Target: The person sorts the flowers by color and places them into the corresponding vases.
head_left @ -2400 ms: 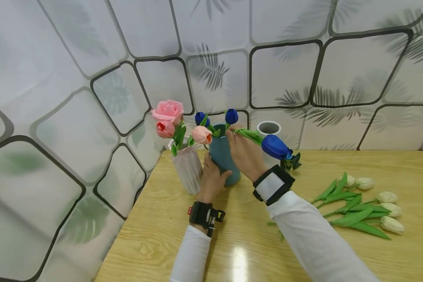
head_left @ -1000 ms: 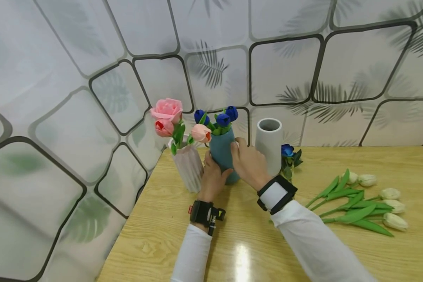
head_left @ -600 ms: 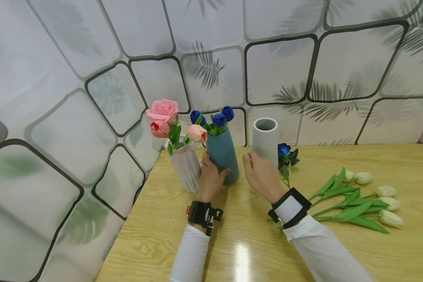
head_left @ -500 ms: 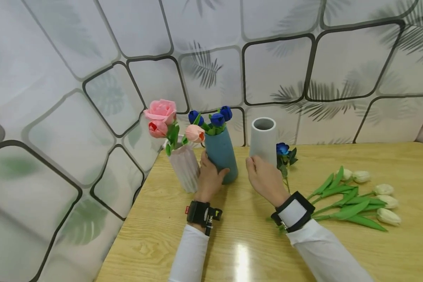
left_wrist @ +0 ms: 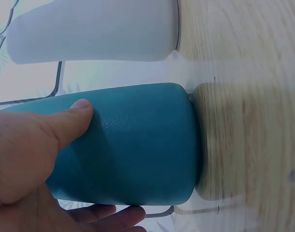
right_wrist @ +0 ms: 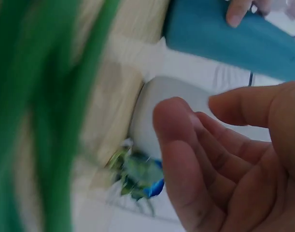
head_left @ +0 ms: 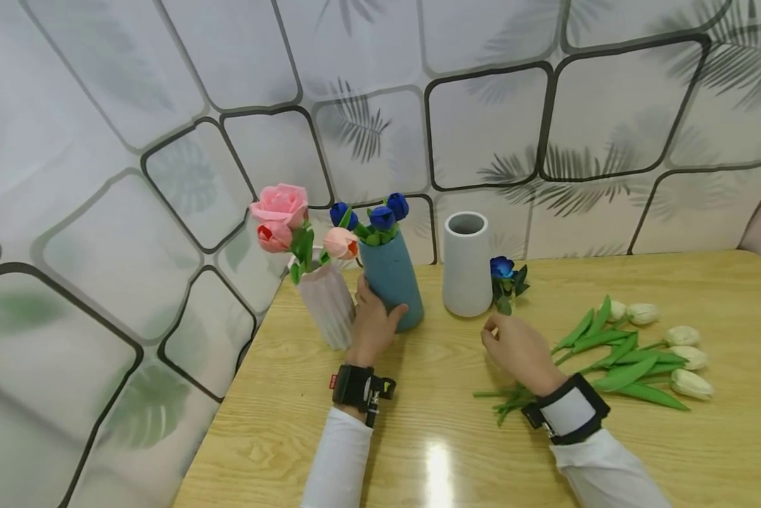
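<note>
My left hand (head_left: pixel 372 326) grips the lower part of a teal vase (head_left: pixel 396 279), its thumb lying along the side in the left wrist view. Blue tulips (head_left: pixel 382 219) stand in that vase. My right hand (head_left: pixel 518 353) holds nothing and hovers over the stems of white tulips (head_left: pixel 640 363) lying on the table. In the right wrist view its fingers (right_wrist: pixel 178 140) are loosely bent, with a gap to the thumb, and blurred green leaves (right_wrist: pixel 55 106) pass close to the camera.
Left of the teal vase stands a ribbed pale vase (head_left: pixel 327 303) with a pink rose (head_left: pixel 281 204) and tulips. A white vase (head_left: pixel 467 275) with no flowers is to the right. A blue rose (head_left: pixel 502 267) lies behind it. A patterned curtain (head_left: pixel 482 127) hangs at the back.
A blue tulip went from my right hand into the teal vase. My right hand then let go and moved right and down toward the white tulips. The left hand stays on the vase.
</note>
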